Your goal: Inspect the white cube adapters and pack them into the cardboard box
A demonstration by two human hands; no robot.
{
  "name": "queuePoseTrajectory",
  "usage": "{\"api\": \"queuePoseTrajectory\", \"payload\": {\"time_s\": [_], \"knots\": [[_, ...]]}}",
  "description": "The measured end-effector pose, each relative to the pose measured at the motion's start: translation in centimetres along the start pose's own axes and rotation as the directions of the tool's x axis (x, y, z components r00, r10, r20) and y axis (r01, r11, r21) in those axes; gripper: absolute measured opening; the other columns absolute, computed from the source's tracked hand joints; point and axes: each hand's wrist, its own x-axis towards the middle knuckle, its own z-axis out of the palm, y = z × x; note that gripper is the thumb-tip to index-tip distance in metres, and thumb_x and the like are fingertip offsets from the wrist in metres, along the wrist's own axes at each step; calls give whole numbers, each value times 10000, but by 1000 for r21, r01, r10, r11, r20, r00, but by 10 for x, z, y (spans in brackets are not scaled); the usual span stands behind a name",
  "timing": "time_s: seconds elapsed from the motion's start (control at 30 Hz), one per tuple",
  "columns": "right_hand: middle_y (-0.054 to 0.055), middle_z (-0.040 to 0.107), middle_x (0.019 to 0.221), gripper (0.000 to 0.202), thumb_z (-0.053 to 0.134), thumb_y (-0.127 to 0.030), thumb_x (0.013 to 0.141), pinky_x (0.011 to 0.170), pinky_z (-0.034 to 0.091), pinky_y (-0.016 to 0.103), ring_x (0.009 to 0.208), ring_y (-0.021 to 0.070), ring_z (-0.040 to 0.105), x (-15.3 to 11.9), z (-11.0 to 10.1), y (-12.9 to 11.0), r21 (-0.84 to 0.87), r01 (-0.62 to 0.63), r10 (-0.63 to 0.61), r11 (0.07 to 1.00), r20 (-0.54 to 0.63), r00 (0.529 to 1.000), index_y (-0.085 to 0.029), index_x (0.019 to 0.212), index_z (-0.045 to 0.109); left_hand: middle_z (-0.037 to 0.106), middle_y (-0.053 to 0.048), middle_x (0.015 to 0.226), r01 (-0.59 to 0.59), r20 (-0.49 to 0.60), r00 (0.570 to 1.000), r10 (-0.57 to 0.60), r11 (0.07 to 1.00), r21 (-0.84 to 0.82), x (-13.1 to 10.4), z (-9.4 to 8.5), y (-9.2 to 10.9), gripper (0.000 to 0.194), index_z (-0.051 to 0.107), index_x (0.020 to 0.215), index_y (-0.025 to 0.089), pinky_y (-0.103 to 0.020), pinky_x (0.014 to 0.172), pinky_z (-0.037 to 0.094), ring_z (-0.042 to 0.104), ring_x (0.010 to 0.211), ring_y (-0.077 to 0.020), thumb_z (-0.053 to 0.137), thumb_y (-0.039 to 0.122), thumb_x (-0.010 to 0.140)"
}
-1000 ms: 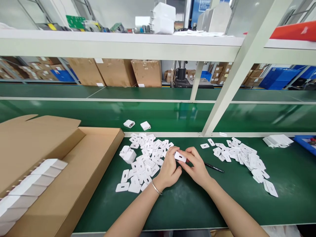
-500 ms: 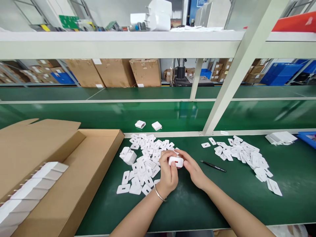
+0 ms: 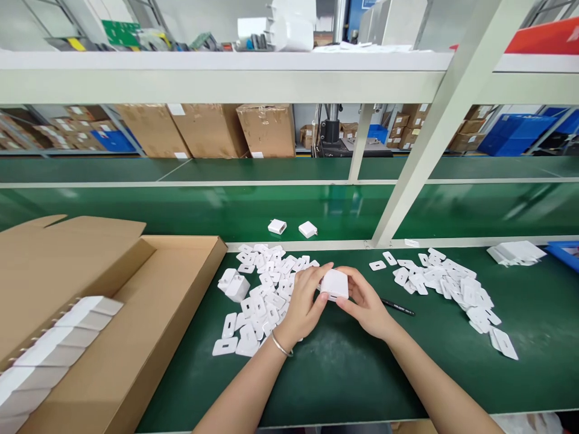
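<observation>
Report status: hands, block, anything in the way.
Left hand and right hand both gripping white block. Block's upper face uncovered. Closest clutter: loose plates by left hand, pen by right.

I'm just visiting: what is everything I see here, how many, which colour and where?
Workbench: 1, green, foreground
Held block: 1, white, centre
Far blocks: 2, white, beyond bench edge
Near blocks: apparently 2, white, beside left plates
Left plates: many, white, left of centre
Right plates: many, white, right
Stacked pieces: uncounted, white, far right
Pen: 1, black, right of centre
Open box: 1, brown, left
Row pieces: several, white, inside box
Tray: 1, blue, right edge
Shelf: 1, whitish, above
Cartons: 3 large, brown, behind
Bracelet: 1, silver, left wrist
Left-hand grip: 1, bare, on block
Right-hand grip: 1, bare, on block
</observation>
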Motion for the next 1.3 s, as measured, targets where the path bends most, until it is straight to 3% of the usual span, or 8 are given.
{"api": "queuePoseTrajectory", "payload": {"time_s": [0.43, 0.57, 0.7, 0.73, 0.8, 0.97, 1.13, 1.3], "knots": [[35, 651, 955, 403, 542, -620, 990, 735, 516, 328, 851, 222, 630, -2, -2, 16, -261, -43, 13, 964, -117, 993, -262, 1158, 619, 532, -54, 990, 78, -54, 994, -94, 968, -240, -3, 16, 9, 317, 670, 1270, 297, -367, 845, 518, 559, 913, -215, 446, 425, 1085], [14, 672, 900, 415, 436, -605, 1038, 692, 504, 319, 741, 192, 602, 10, -5, 12, -375, -39, 34, 926, -20, 999, -268, 1216, 602, 568, -58, 992, 131, -94, 983, -155, 966, -225, -1, 14, 6, 318, 679, 1228, 276, -365, 837, 517, 575, 901, -215, 441, 432, 1086], [42, 702, 1083, 446, 247, -473, 1098, 856, 543, 357, 953, 216, 667, 65, -30, 19, -635, -76, 46, 769, -64, 997, -295, 1419, 501, 627, -79, 1062, 157, -264, 940, -214, 963, -221, 4, 6, -6, 339, 673, 1183, 248, -378, 888, 512, 614, 1010, -238, 411, 445, 1095], [66, 673, 1226, 423, 386, -480, 1063, 953, 522, 373, 1103, 237, 645, 84, -39, 23, -769, -174, 35, 615, -194, 980, -286, 1419, 504, 640, -85, 1081, 168, -315, 920, -234, 960, -224, 6, 4, -10, 350, 669, 1179, 242, -379, 892, 512, 621, 1034, -243, 403, 453, 1096], [209, 555, 1407, 600, 646, -433, 923, 1075, 436, 485, 1311, 365, 524, 123, -58, 34, -809, -302, 24, 505, -336, 941, -155, 1431, 487, 656, -92, 1106, 204, -407, 868, -285, 951, -232, 8, 1, -20, 375, 664, 1173, 232, -367, 869, 518, 631, 1050, -248, 393, 480, 1094], [277, 605, 1241, 460, 663, -292, 859, 966, 469, 497, 1187, 410, 576, 180, -87, 59, -801, -469, 82, 372, -475, 876, -64, 1249, 580, 666, -97, 1116, 277, -521, 772, -363, 931, -238, 11, 0, -35, 437, 669, 1144, 218, -362, 826, 524, 638, 1024, -246, 397, 552, 1077], [232, 619, 1228, 427, 652, -234, 828, 934, 469, 454, 1156, 379, 576, 177, -79, 60, -834, -441, 95, 331, -436, 895, -91, 1227, 606, 661, -104, 1157, 296, -511, 759, -404, 913, -281, 11, 2, -33, 415, 665, 1168, 225, -374, 867, 529, 633, 1081, -252, 403, 535, 1080], [147, 679, 1102, 412, 781, -242, 720, 931, 501, 431, 1069, 348, 638, 135, -61, 46, -879, -284, 161, 383, -239, 958, -156, 1112, 689, 643, -109, 1223, 300, -480, 752, -453, 882, -364, 12, 7, -29, 418, 647, 1190, 224, -400, 983, 506, 609, 1168, -259, 402, 543, 1077]]}}
